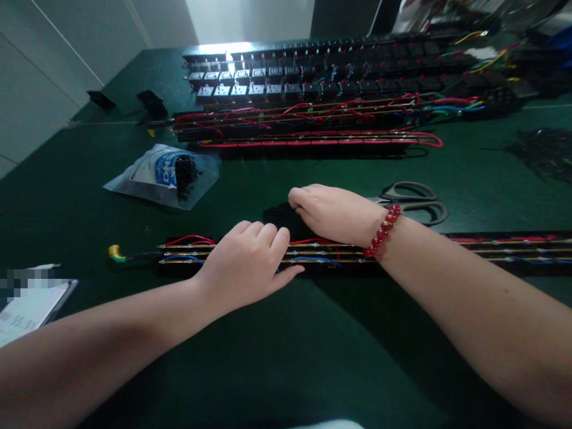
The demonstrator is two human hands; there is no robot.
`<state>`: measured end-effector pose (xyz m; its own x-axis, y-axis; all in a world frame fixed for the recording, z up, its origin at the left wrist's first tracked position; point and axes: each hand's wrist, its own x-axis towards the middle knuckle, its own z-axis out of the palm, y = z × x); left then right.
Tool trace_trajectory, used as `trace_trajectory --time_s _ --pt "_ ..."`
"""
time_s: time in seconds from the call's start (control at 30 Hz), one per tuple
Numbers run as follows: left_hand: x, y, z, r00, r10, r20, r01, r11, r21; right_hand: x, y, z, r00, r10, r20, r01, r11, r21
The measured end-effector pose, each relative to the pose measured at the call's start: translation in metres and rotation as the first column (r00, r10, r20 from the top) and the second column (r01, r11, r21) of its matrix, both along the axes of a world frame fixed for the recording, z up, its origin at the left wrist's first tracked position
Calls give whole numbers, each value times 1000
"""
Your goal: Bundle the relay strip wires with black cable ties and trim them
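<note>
A long black socket strip [187, 253] with brass rails and red and blue wires lies across the green table in front of me. My left hand [248, 262] rests on top of it, fingers curled over the far edge and thumb stretched along the near side. Just behind the strip, my right hand [333, 213], with a red bead bracelet at the wrist, reaches into a small dark pile of cable ties [279, 215]; its fingers are curled closed there. What they pinch is hidden.
Black-handled scissors [415, 201] lie right of my right hand. A plastic bag of black ties [165, 176] sits at the left. More wired strips [313, 128] are stacked at the back, another dark tie heap [543, 154] at far right, papers [31, 310] at the left edge.
</note>
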<state>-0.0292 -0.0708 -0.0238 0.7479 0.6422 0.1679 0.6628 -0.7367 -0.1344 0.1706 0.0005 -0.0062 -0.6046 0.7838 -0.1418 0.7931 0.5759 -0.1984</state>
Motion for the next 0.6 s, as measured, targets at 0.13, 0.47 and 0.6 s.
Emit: trace_trajectory --time_s 0.13,0.47,0.6 --pt "0 0 0 1000 2 -8 -2 1000 1 2 0 -2 999 -4 -42 4 1000 -3" --pt "0 0 0 1000 3 -12 -3 1000 -2 -1 -5 5 1000 0 -26 0 1000 12" --pt "0 0 1 1000 -1 -9 1 1000 4 -2 -5 5 1000 -6 -4 6 1000 3"
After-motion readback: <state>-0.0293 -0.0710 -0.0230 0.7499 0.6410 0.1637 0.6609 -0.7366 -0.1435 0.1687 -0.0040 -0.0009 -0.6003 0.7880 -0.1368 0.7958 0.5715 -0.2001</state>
